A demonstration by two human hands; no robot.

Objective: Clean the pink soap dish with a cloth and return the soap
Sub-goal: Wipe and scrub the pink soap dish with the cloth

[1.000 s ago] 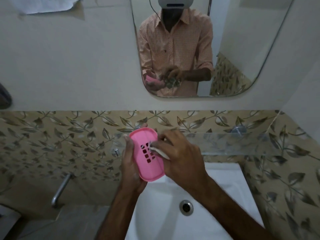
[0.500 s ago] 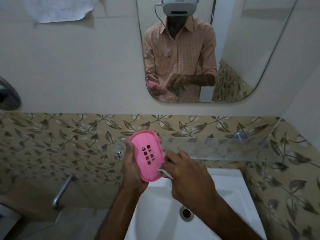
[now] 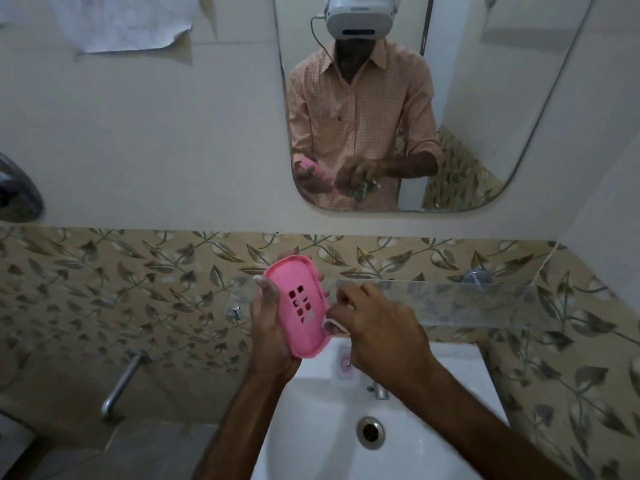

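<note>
My left hand (image 3: pixel 268 336) holds the pink soap dish (image 3: pixel 301 306) upright above the basin, its slotted face turned toward me. My right hand (image 3: pixel 377 327) is closed on a small pale cloth (image 3: pixel 330 324), most of it hidden in the fist. The cloth's visible edge touches the dish's lower right rim. A pale pink bar of soap (image 3: pixel 346 365) lies on the back ledge of the white sink (image 3: pixel 450 375), partly hidden behind my right wrist.
A chrome tap (image 3: pixel 379 391) stands on the sink ledge and the drain (image 3: pixel 370 432) sits mid-basin. A glass shelf (image 3: pixel 450 301) runs along the tiled wall behind my hands. A metal wall tap (image 3: pixel 119 386) sticks out at lower left. The mirror (image 3: pixel 433 98) hangs above.
My right hand with the cloth has slid from the dish's middle down to its lower right rim. The view has tilted upward, and the soap on the ledge has come into sight.
</note>
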